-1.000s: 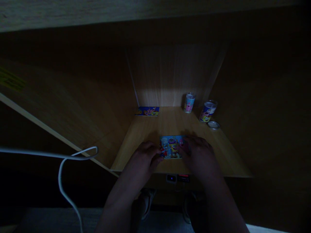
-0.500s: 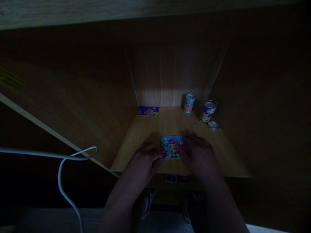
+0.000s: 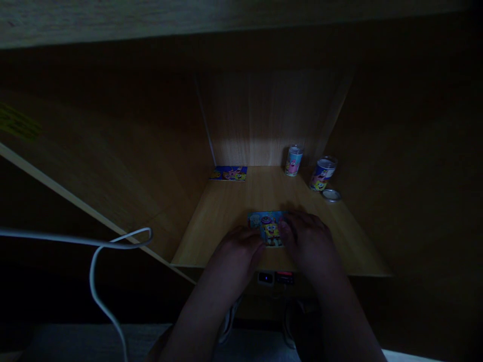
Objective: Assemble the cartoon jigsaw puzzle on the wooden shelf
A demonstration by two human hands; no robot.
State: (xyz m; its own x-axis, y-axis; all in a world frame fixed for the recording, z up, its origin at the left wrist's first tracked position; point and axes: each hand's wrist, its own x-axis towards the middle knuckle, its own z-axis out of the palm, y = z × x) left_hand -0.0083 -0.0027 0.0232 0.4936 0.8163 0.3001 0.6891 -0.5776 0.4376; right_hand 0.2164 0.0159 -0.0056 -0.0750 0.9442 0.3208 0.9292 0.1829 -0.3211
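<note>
A small rectangular cartoon picture (image 3: 270,230) lies flat near the front of the wooden shelf; in this dim light I cannot tell whether it is one sheet or joined pieces. My left hand (image 3: 241,247) is bent over its lower left part, fingers together and pressed onto it. At the right edge, my right hand (image 3: 306,236) has its thumb on the picture and its fingers curled along the top right corner. Both hands cover parts of the picture.
At the back left of the shelf (image 3: 222,206) lies another cartoon picture (image 3: 229,173). Two cartoon-printed cans (image 3: 293,162) stand at the back right, near a round metal lid (image 3: 331,195). A white cable (image 3: 98,296) hangs at left. Small devices (image 3: 266,278) sit below the shelf edge.
My left hand has moved right over the lower left of the picture, covering more of it. My right hand stays at the right edge, its thumb slightly shifted.
</note>
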